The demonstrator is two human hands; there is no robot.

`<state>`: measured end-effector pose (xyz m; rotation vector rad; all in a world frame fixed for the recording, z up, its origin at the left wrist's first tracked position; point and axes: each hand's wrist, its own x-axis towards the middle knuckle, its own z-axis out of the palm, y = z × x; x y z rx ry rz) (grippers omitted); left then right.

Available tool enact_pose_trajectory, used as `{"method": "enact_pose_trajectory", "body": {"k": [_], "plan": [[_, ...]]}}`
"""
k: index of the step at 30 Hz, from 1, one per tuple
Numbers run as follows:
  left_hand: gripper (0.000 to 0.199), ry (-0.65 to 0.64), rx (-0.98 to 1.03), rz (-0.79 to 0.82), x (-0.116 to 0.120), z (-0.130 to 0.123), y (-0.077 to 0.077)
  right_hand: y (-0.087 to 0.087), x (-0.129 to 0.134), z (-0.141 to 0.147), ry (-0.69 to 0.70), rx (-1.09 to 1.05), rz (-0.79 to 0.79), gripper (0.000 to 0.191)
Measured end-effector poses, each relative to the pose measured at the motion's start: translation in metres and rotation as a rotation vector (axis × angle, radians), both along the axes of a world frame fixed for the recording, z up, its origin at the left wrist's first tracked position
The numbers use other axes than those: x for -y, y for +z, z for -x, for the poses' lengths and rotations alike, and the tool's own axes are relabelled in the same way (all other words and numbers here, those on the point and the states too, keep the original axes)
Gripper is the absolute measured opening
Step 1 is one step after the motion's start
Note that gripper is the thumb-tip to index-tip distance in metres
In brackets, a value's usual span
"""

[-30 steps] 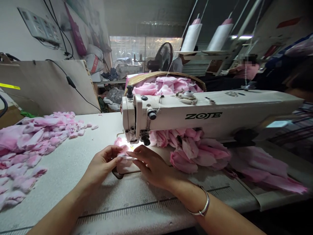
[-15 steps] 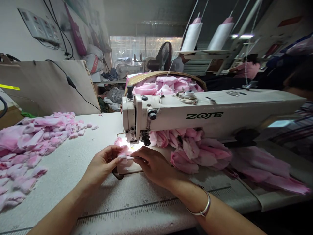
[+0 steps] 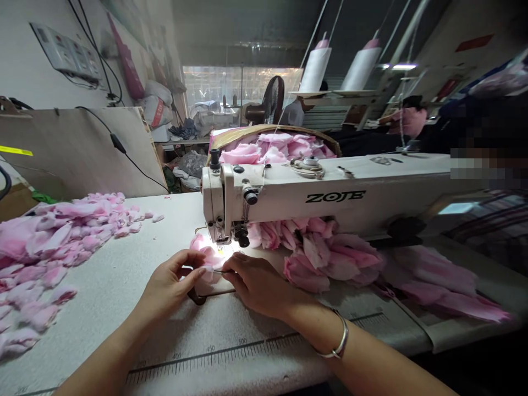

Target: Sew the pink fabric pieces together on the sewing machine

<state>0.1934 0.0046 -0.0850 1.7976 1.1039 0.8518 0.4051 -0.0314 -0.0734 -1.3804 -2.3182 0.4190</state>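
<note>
A small pink fabric piece lies under the lit needle area of the white sewing machine. My left hand pinches the near edge of this piece between thumb and forefinger. Close on its right, my right hand has its fingers closed around a thin dark tool, whose tip reaches the fabric edge. Pink petal-like pieces are bunched under the machine arm, right of the needle.
Many loose pink pieces are heaped on the table's left side. Behind the machine stands a basket of pink fabric. Two thread cones rise above. People sit in the background, and a person's striped sleeve shows at right.
The view has shifted slightly, so the machine appears further left. More of the pink piece shows beyond my fingers, and my left thumb and forefinger now sit slightly nearer the table's front edge.
</note>
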Motion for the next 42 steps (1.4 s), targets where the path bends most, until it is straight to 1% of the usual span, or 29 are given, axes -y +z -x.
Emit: {"method": "enact_pose_trajectory", "body": {"k": [2, 3, 5, 6, 8, 11, 13, 15, 20, 22, 25, 27, 29, 32, 34, 36, 37, 39, 40, 42], "plan": [[0.019, 0.009, -0.140, -0.240, 0.001, 0.003, 0.008, 0.007, -0.003, -0.004, -0.025, 0.002, 0.039, 0.016], [0.017, -0.005, -0.210, -0.375, 0.002, 0.004, 0.013, 0.012, -0.005, -0.007, -0.049, -0.005, 0.089, 0.016], [0.016, -0.053, -0.349, -0.626, 0.001, 0.004, 0.023, 0.021, -0.010, -0.015, -0.108, -0.032, 0.268, 0.016], [0.017, -0.077, -0.425, -0.727, 0.001, 0.002, 0.027, 0.024, -0.014, -0.020, -0.135, -0.056, 0.373, 0.017], [0.017, -0.122, -0.598, -0.876, -0.001, -0.004, 0.034, 0.026, -0.020, -0.029, -0.165, -0.133, 0.533, 0.019], [0.012, -0.192, -0.867, -0.968, -0.006, -0.018, 0.036, 0.020, -0.027, -0.038, -0.174, -0.276, 0.650, 0.013], [0.009, -0.215, -0.985, -0.990, -0.010, -0.025, 0.031, 0.015, -0.030, -0.039, -0.172, -0.353, 0.715, 0.010], [0.007, -0.213, -1.028, -1.008, -0.014, -0.030, 0.024, 0.012, -0.031, -0.038, -0.161, -0.401, 0.761, 0.011], [0.002, -0.126, -1.001, -1.017, -0.022, -0.031, 0.006, 0.011, -0.037, -0.036, -0.102, -0.478, 0.829, 0.013], [0.001, -0.108, -0.990, -1.013, -0.023, -0.030, 0.001, 0.012, -0.041, -0.033, -0.087, -0.507, 0.858, 0.012], [0.005, -0.102, -0.936, -0.983, -0.024, -0.027, -0.005, 0.011, -0.043, -0.028, -0.060, -0.506, 0.882, 0.015], [0.009, -0.113, -0.866, -0.940, -0.024, -0.025, -0.008, 0.009, -0.043, -0.026, -0.026, -0.462, 0.851, 0.019], [0.010, -0.142, -0.799, -0.891, -0.025, -0.022, -0.009, 0.007, -0.042, -0.026, 0.014, -0.403, 0.783, 0.020], [0.012, -0.165, -0.751, -0.824, -0.026, -0.020, -0.009, 0.004, -0.041, -0.028, 0.033, -0.325, 0.718, 0.021], [0.012, -0.150, -0.731, -0.775, -0.027, -0.020, -0.009, 0.002, -0.040, -0.029, 0.017, -0.290, 0.693, 0.020], [0.008, -0.106, -0.700, -0.732, -0.028, -0.020, -0.010, 0.001, -0.039, -0.029, -0.006, -0.263, 0.664, 0.017], [0.006, -0.078, -0.679, -0.719, -0.029, -0.020, -0.011, 0.000, -0.039, -0.029, -0.022, -0.251, 0.650, 0.015], [0.008, -0.037, -0.632, -0.716, -0.031, -0.021, -0.013, -0.001, -0.038, -0.028, -0.049, -0.231, 0.626, 0.012], [0.009, -0.036, -0.607, -0.729, -0.031, -0.021, -0.013, -0.002, -0.038, -0.028, -0.058, -0.222, 0.616, 0.011], [0.012, -0.077, -0.577, -0.764, -0.031, -0.021, -0.013, -0.005, -0.037, -0.027, -0.071, -0.210, 0.584, 0.011]]}}
